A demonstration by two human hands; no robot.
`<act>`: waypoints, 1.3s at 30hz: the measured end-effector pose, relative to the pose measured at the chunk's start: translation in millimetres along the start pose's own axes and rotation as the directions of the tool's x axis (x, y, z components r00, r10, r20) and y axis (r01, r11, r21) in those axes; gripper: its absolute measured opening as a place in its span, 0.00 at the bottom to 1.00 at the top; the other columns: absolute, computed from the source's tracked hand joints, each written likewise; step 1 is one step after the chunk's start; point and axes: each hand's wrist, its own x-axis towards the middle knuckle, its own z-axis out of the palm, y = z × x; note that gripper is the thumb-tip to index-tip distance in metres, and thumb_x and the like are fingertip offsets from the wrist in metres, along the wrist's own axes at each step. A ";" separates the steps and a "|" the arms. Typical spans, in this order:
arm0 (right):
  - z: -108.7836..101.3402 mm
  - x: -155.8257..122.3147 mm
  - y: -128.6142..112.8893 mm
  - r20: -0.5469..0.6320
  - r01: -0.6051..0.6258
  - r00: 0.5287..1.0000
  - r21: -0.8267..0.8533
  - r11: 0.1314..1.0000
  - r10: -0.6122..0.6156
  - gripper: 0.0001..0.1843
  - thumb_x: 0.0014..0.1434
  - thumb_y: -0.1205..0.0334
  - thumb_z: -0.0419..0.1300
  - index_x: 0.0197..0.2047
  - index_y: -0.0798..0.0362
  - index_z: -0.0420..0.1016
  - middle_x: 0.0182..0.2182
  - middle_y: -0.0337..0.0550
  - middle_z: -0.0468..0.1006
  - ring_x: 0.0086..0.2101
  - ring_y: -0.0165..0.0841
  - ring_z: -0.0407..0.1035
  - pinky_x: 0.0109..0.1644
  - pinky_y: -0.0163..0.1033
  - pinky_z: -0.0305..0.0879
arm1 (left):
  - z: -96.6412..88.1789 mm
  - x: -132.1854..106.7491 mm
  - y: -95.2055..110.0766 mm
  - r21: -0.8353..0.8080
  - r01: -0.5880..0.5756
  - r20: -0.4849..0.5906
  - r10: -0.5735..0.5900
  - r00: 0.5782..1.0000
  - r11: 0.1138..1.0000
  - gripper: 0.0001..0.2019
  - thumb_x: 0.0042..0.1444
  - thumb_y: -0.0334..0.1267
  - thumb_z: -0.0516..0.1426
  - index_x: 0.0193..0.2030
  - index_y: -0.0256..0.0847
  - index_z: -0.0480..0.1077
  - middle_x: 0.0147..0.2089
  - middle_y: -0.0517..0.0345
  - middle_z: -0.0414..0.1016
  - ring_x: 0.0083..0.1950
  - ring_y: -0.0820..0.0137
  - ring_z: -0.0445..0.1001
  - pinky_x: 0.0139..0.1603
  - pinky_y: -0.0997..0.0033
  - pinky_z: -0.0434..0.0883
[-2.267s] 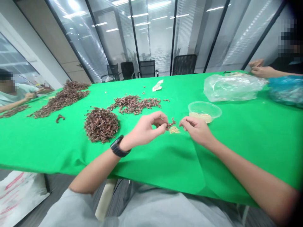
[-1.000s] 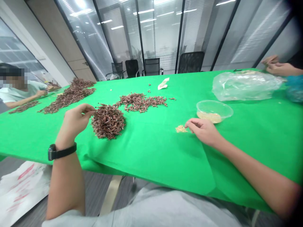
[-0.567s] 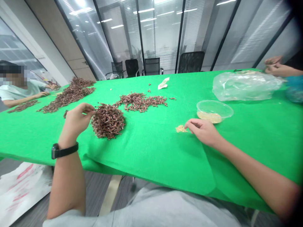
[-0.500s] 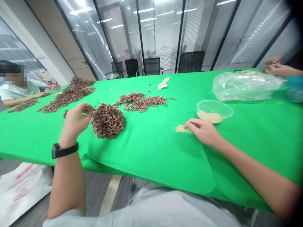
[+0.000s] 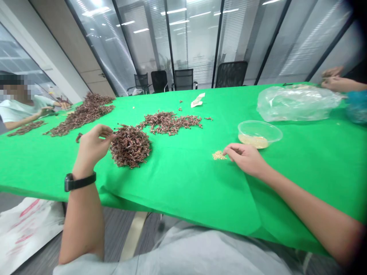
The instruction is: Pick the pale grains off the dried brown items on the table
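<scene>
At the left edge of a heap of dried reddish-brown stalk-like pieces [image 5: 131, 149], my left hand [image 5: 96, 144] has its thumb and fingers drawn together, the tips touching the heap. Whatever may be between them is too small to make out. My right hand [image 5: 248, 158] rests on the cloth with thumb and forefinger pinched at the side of a small pile of yellow grains [image 5: 218, 155]. Any grain in that pinch is hidden. Just behind this hand stands a clear round plastic bowl [image 5: 272, 134] with pale yellow grains in its bottom.
A green cloth [image 5: 183, 187] covers the table. More brown pieces lie in a flat spread [image 5: 169, 123] and a long heap [image 5: 86, 114]. A crumpled paper [image 5: 197, 100] and a clear plastic bag [image 5: 298, 103] lie farther back. Other people's hands [image 5: 335, 82] work at both ends.
My two hands keep their places at the heap and the grains. At the far left, the other person's near hand has lifted off the cloth.
</scene>
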 end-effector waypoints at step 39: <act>3.3 13.4 24.2 0.070 0.026 0.998 -0.319 0.947 -0.003 0.05 0.61 0.62 0.66 0.40 0.52 0.84 0.39 0.46 0.83 0.41 0.38 0.75 0.47 0.39 0.64 | 272.9 96.8 233.9 -0.055 -0.664 0.552 0.577 0.602 0.745 0.15 0.60 0.29 0.55 0.50 0.43 0.79 0.61 0.44 0.74 0.63 0.51 0.62 0.57 0.50 0.63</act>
